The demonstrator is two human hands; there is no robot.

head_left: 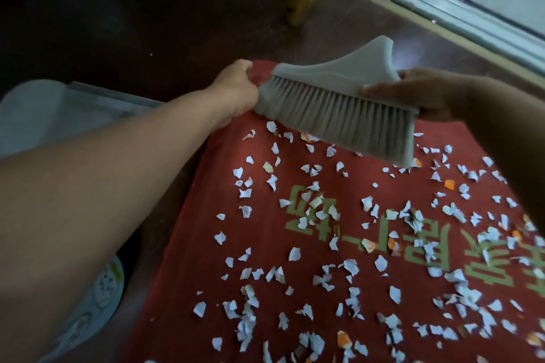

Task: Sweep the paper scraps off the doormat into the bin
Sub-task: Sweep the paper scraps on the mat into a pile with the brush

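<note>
Your right hand [424, 94] clamps the brush [336, 103], left hand [236, 88] pinches the doormat [206, 244] corner; paper scraps [295, 253] look featherlight (sweep gently).

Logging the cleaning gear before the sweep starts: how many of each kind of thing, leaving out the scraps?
Grey hand brush with pale bristles: 1
Red doormat with gold lettering: 1
Pale translucent plastic bin: 1
Bare hands: 2, left hand and right hand
Total: 5
</note>
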